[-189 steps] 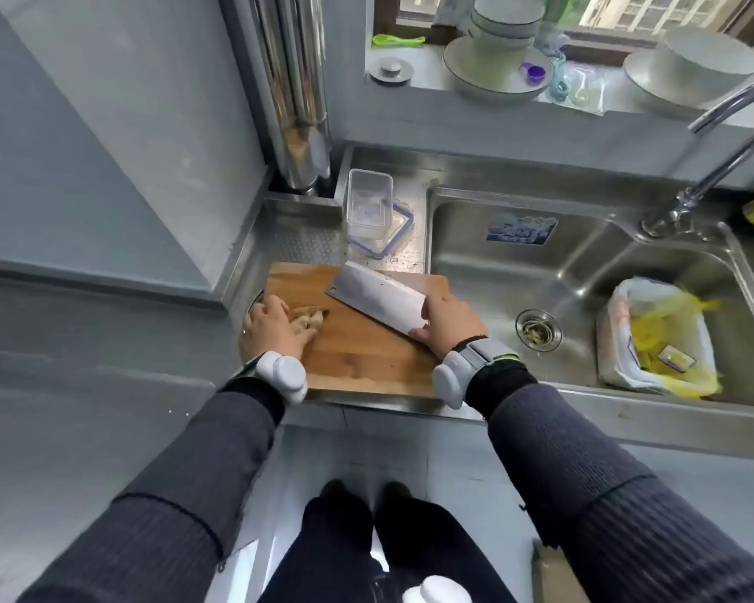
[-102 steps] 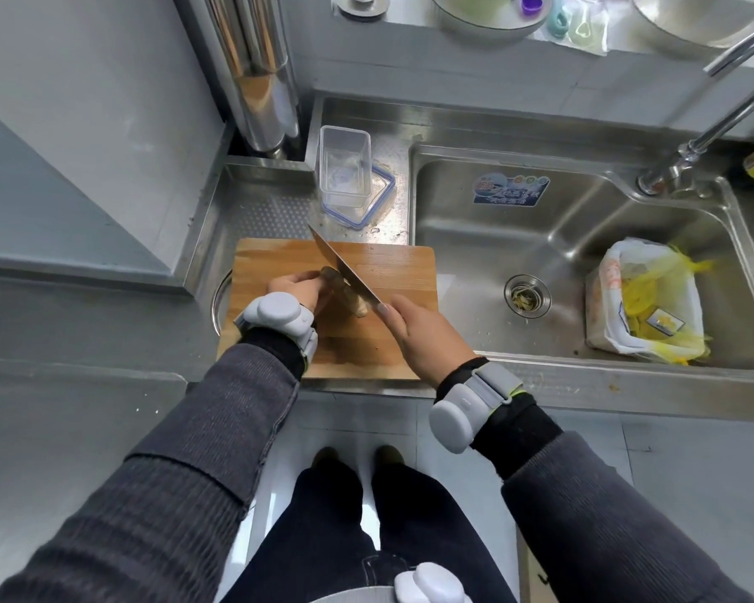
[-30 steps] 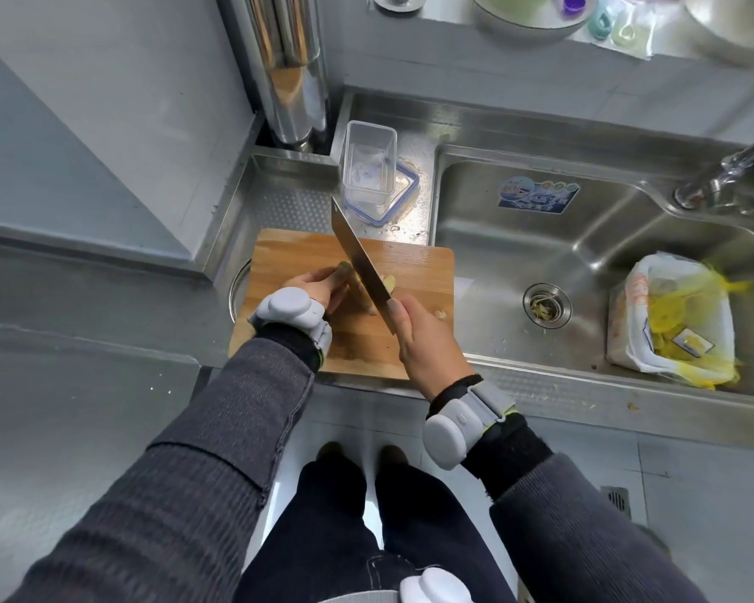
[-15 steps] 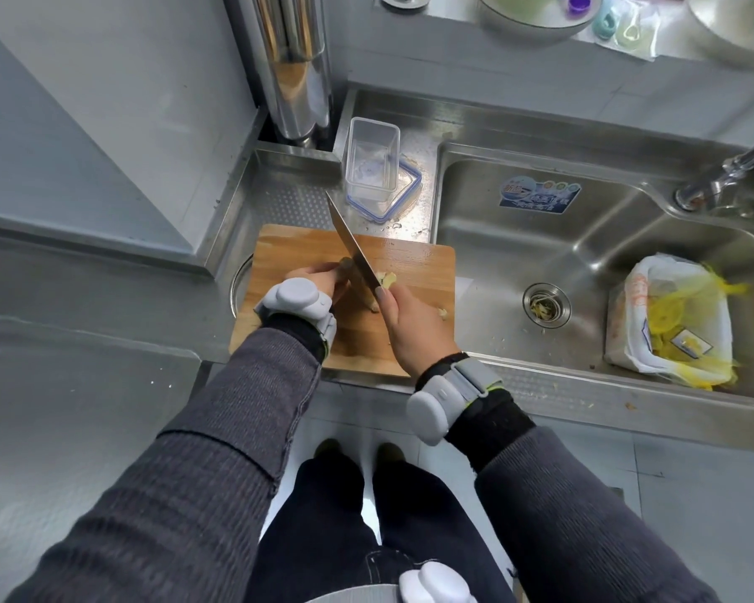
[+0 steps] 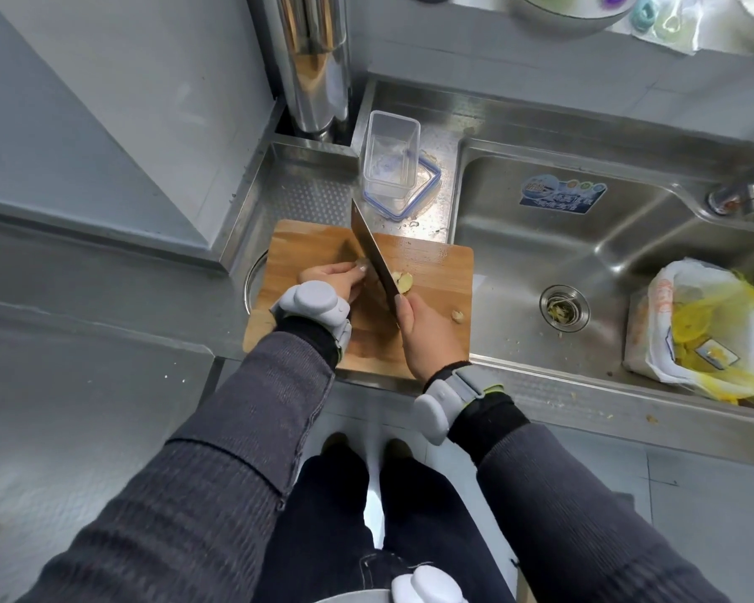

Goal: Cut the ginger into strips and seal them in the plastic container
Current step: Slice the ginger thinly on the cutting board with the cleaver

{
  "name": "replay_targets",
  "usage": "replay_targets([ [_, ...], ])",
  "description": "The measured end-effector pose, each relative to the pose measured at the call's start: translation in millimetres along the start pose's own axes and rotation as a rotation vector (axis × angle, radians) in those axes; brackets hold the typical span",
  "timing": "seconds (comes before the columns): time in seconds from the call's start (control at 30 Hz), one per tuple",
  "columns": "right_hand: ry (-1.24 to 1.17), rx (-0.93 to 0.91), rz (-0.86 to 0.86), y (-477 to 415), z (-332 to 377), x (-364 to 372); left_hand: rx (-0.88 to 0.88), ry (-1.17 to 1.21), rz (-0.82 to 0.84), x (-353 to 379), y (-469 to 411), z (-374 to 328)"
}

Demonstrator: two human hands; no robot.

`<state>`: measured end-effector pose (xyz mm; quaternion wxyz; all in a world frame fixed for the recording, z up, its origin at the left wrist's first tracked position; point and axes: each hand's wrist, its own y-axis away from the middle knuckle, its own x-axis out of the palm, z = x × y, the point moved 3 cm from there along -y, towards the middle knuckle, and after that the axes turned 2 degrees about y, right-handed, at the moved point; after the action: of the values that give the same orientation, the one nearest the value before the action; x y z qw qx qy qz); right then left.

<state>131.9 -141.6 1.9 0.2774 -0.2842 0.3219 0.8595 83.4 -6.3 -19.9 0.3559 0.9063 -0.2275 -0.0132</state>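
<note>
Your right hand grips the broad steel cleaver, your left hand pinning the pale knobbly ginger mid-slice; strips likely need narrower cuts next.

Ginger: pale yellow-tan knobbly ginger pieces, mid-frame, lying on the wooden cutting board against the right face of the steel cleaver; one small chip near the board's right edge.
Container: clear rectangular plastic container, upper centre, upright, open, standing on its blue-rimmed lid.
</note>
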Motion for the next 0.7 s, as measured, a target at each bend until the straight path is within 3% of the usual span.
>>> replay_targets([
  [0.43,-0.033,-0.060,-0.097,22,-1,-15,0.026,-0.022,-0.033,-4,-2,1],
  [0.7,-0.012,-0.074,-0.062,27,3,-18,0.025,0.039,0.000,-3,2,-2],
])
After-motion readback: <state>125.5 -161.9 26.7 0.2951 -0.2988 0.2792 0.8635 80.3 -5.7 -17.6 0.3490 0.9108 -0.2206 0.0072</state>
